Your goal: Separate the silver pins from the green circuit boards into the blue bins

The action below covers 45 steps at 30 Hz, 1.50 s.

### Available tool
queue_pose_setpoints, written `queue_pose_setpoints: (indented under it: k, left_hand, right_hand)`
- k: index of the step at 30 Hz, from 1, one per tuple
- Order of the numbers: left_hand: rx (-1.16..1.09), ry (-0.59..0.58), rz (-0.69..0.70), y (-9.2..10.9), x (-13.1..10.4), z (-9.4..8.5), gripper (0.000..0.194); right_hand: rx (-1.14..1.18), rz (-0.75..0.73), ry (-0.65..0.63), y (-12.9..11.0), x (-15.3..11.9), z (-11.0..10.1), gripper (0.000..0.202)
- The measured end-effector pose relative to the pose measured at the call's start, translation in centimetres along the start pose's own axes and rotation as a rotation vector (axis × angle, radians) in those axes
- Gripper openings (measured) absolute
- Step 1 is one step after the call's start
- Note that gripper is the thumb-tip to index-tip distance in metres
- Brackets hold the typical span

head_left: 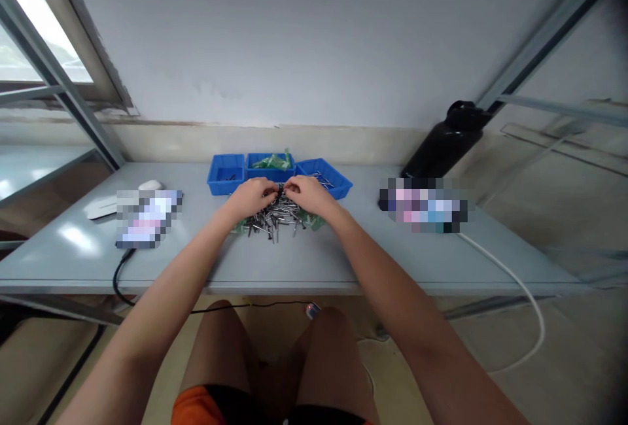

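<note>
A loose pile of metal screws (pixel 275 217) lies on the grey table, with bits of green plastic at its edges. Over the pile's left side, my left hand (pixel 254 196) has its fingers curled together. My right hand (pixel 308 193) faces it from the other side, thumb and fingers pinched close to the left fingertips. What the fingertips hold, if anything, is too small to make out. Just behind the hands stand a left blue bin (pixel 226 184) with a few dark pieces, a middle blue bin (pixel 252 172) with green plastic, and a right blue bin (pixel 342 187) with some screws.
A phone (pixel 150 219) on a black cable and a white mouse (pixel 150 186) lie to the left. At right, a blurred-out device (pixel 424 208) has a white cable (pixel 510 271), and a black bottle (pixel 444 149) stands behind it. A wall (pixel 294 52) rises at the back.
</note>
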State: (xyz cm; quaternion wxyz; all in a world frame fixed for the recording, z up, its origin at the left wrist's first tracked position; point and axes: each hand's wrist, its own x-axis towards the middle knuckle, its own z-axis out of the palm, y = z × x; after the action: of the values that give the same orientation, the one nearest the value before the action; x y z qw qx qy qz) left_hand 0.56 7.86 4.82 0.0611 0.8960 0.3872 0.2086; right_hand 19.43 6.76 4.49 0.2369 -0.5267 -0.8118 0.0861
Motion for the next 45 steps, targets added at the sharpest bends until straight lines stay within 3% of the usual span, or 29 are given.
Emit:
queue_pose_setpoints:
  k: [10,20,26,32,40,45]
  left_hand:
    - [0.007,-0.012,-0.011,0.2,0.0,0.0,0.024]
    - [0.021,-0.033,-0.024,0.4,0.0,-0.1,0.022]
    - [-0.017,-0.026,-0.025,0.3,0.0,0.0,0.024]
    - [-0.016,-0.024,-0.006,0.1,0.1,0.1,0.023]
    - [-0.007,0.062,-0.103,0.0,0.0,-0.2,0.021]
    - [-0.047,0.178,-0.075,-0.2,0.2,-0.3,0.020]
  right_hand:
    - [-0.070,-0.070,-0.031,0.6,0.0,0.2,0.023]
    - [0.024,-0.010,-0.219,0.3,-0.4,-0.3,0.022]
    - [0.022,-0.023,-0.049,0.3,-0.2,-0.8,0.026]
    - [0.302,-0.027,0.116,-0.1,-0.2,-0.9,0.017]
    - [0.354,0.008,0.171,0.1,0.1,-0.8,0.018]
    - [0.183,-0.054,0.116,0.3,-0.1,-1.0,0.016]
